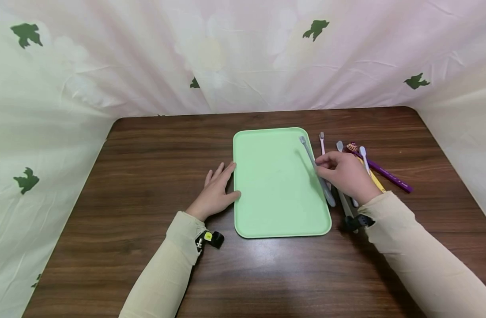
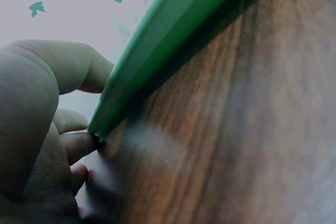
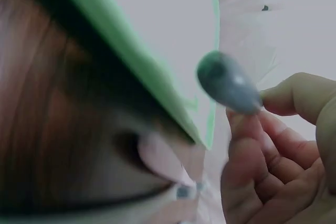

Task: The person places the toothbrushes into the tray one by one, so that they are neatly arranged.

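A grey toothbrush (image 1: 327, 193) slants over the right edge of the light green tray (image 1: 278, 190), bristle end toward the back. My right hand (image 1: 346, 173) pinches it between thumb and fingertips; the right wrist view shows the rounded handle end (image 3: 231, 83) close up. At the tray's left edge, my left hand (image 1: 215, 196) touches the rim with fingers extended and spread. In the left wrist view, the thumb lies across the rim while the fingers meet the tray's outer side. Partly beneath the right hand lies a pink toothbrush (image 1: 322, 140).
Right of the tray, several more toothbrushes lie close together on the dark wooden table (image 1: 167, 154): a purple one (image 1: 390, 176), a yellow one (image 1: 378, 182), a white one (image 1: 363, 155) and a grey one (image 1: 345, 204). Behind the table hangs a pale curtain (image 1: 246, 53).
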Tool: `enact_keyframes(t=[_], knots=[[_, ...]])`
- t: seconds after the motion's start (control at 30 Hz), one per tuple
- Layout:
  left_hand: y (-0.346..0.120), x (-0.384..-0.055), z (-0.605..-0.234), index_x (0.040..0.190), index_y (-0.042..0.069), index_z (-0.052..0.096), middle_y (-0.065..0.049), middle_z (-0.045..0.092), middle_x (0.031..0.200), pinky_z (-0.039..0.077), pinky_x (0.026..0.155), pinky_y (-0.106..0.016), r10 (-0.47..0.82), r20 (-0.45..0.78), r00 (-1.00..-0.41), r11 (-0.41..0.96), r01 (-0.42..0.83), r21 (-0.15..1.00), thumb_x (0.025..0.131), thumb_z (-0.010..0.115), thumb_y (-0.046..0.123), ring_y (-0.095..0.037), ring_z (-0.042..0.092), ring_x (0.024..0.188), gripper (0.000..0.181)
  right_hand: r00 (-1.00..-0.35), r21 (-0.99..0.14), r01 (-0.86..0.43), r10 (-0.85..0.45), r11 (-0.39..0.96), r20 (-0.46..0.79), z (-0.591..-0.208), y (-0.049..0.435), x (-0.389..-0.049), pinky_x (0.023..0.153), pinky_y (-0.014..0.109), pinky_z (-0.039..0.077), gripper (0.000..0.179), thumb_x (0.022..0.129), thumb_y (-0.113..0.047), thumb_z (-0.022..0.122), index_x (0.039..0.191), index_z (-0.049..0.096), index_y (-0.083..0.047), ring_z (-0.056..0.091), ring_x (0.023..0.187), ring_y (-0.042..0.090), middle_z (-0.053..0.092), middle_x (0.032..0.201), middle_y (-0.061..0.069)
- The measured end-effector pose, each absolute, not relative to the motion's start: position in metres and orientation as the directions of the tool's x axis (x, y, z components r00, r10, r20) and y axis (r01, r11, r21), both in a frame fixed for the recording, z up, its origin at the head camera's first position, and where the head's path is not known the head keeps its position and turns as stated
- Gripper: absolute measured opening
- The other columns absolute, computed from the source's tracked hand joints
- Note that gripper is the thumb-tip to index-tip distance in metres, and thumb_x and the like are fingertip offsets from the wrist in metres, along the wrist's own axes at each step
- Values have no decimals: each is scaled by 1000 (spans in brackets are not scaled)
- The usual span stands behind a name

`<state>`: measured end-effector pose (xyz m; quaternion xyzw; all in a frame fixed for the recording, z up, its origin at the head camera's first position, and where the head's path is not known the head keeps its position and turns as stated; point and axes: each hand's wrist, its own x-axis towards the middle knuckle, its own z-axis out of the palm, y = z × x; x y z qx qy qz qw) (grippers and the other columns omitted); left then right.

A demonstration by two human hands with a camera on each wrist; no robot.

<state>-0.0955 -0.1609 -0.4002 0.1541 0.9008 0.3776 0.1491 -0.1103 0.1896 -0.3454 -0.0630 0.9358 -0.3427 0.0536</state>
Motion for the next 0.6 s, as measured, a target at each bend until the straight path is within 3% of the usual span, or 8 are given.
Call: enact_keyframes(t=[0.13,0.33,0.6], knots=[[-161,-96,-400,162,13,19,-1,18,166,-10,121,-46,389,-155,-908,667,162,727,95,61,25,-20,-1,155,80,-980,-703,-50,-171,709,-103,-349,182,-111,57,29,52,23,94,-19,68,109,71,-2,63,66,18,70,88,9],[-161,-96,-401,162,13,18,-1,18,166,-11,121,-46,390,-153,-908,666,163,728,95,61,25,-20,-1,155,80,-958,-802,18,-221,596,-186,-350,168,-112,67,32,60,25,95,-15,68,114,68,1,70,74,17,71,92,12],[-161,-96,-400,162,11,19,-3,19,166,-10,121,-48,393,-148,-907,662,168,731,95,62,24,-22,0,155,80,-927,-873,107,-269,476,-260,-350,145,-117,71,37,61,28,93,-10,70,117,63,3,72,77,20,70,93,15]])
